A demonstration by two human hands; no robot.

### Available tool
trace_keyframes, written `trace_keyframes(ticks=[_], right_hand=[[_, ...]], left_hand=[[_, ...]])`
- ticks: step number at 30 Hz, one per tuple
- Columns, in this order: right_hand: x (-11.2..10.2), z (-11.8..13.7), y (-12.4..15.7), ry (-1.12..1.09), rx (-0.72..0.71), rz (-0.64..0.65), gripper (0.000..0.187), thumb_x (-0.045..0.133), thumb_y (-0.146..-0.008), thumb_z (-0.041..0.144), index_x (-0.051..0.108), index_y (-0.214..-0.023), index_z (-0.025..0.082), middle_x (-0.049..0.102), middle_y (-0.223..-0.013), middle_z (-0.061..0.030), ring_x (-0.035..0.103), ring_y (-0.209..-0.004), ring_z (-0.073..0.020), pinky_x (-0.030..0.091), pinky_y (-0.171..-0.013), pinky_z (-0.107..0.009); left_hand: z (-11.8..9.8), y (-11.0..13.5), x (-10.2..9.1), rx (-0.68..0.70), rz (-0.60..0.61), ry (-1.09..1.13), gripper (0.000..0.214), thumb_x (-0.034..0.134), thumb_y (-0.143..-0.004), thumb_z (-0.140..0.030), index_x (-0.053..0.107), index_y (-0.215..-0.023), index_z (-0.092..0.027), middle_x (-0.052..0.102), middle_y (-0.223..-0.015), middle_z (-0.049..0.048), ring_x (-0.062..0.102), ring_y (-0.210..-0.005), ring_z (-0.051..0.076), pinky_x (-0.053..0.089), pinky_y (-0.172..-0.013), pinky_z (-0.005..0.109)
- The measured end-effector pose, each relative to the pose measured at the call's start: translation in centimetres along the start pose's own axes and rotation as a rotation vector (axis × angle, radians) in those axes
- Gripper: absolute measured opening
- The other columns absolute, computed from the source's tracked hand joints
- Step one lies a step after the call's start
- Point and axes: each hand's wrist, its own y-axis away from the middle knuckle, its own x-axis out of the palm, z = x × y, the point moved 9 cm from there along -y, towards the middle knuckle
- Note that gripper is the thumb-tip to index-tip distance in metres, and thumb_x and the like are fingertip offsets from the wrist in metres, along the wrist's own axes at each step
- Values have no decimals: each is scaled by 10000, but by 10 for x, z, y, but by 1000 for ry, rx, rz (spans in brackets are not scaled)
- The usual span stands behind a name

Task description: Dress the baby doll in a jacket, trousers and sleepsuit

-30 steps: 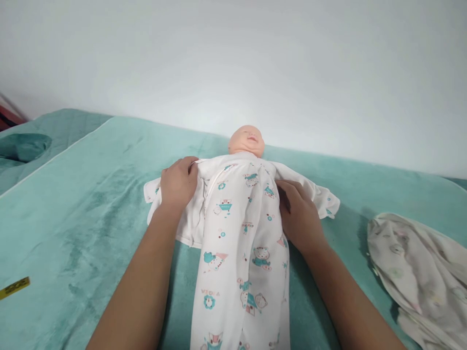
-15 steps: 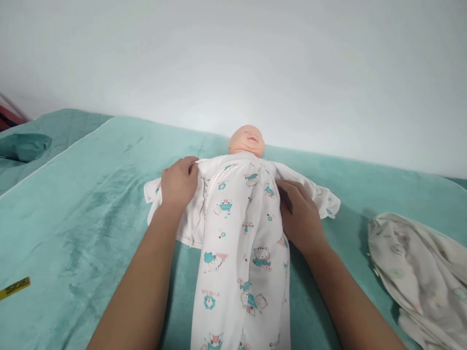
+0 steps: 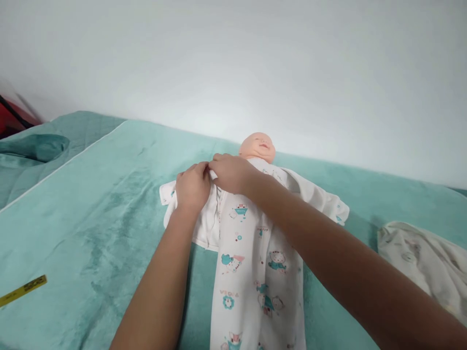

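green cover (image 3: 105,209), a doll (image 3: 257,147) lying face up on it
on my screen i see its white printed garment (image 3: 251,272); my right hand (image 3: 233,174) stretches over the chest to my left hand (image 3: 193,188), fingers bent and meeting at the screen-left shoulder, though i cannot tell whether they pinch cloth; a yellow strip (image 3: 24,290) lies at far left

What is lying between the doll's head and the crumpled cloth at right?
In the head camera's view, a white sleeve and then a stretch of green sheet lie between the doll's head and the crumpled cloth.
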Motion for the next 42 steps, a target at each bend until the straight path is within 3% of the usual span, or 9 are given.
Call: trace_keyframes(ticks=[5, 12, 17, 22, 26, 30, 34, 38, 42], right_hand=[[17, -2, -21, 118, 28, 120, 193, 524, -913, 240, 666, -1027, 175, 689, -1104, -131, 642, -946, -275, 440, -690, -352], [8, -5, -12, 168, 8, 118, 290, 516, -931, 354, 664, -1155, 242, 698, -1050, -106, 649, -942, -276, 409, -661, -337], [-15, -17, 4, 256, 37, 62, 336, 530, -943, 399, 644, -1250, 325, 681, -1087, -93, 628, -992, -287, 412, -687, -343], [-51, -50, 23, 260, 125, -97, 208, 642, -871, 461, 722, -988, 309, 667, -832, -50, 621, -888, -263, 415, -750, -383], [-66, -58, 33, 215, 108, -164, 228, 665, -839, 518, 721, -909, 309, 633, -748, -37, 607, -905, -268, 410, -779, -405], [-57, -48, 31, 243, 184, -112, 244, 606, -890, 489, 709, -978, 286, 658, -855, -71, 613, -898, -275, 408, -751, -391], [-31, -22, 17, 173, 120, -52, 305, 527, -938, 427, 643, -1173, 271, 671, -1059, -95, 628, -930, -270, 422, -711, -358], [-14, -13, 8, 108, 84, -53, 334, 522, -937, 361, 619, -1227, 228, 674, -1133, -115, 622, -1035, -291, 460, -774, -376], [-21, -34, 29, -125, 145, -220, 335, 450, -956, 257, 639, -1231, 234, 662, -1282, -74, 598, -1156, -262, 462, -920, -400]], left_hand=[[-2, 0, 0, 2, 30, -75, 353, 373, -930, -209, 686, -1086, -259, 753, -1027, 67, 677, -991, 265, 443, -906, 381], [1, 5, -6, -17, -3, -42, 363, 392, -930, -224, 660, -1171, -267, 742, -1116, 69, 668, -1040, 271, 450, -897, 381], [5, 10, -15, -29, -48, 75, 390, 355, -958, -252, 638, -1224, -283, 732, -1166, 51, 662, -1067, 265, 467, -842, 366], [16, 11, -13, -76, -16, 82, 384, 364, -940, -236, 655, -1187, -277, 744, -1114, 71, 673, -1026, 275, 477, -772, 361], [24, 9, -5, -122, 52, 49, 433, 389, -865, -133, 625, -1195, -283, 731, -1084, 88, 670, -1024, 292, 498, -781, 382], [21, 10, -18, -147, -38, 66, 611, 450, -800, -91, 453, -1406, -170, 594, -1333, 169, 569, -1230, 321, 498, -949, 435], [4, 15, -40, -43, -208, -31, 766, 464, -805, -76, 267, -1540, -169, 385, -1537, 184, 345, -1437, 332, 320, -1156, 537], [-9, 14, -16, 135, -13, -93, 652, 428, -836, -81, 450, -1448, -305, 554, -1415, 90, 438, -1366, 301, 178, -1195, 631], [7, 10, -10, 44, -9, -103, 531, 412, -838, -87, 614, -1276, -309, 657, -1251, 74, 560, -1216, 299, 216, -1182, 622]])
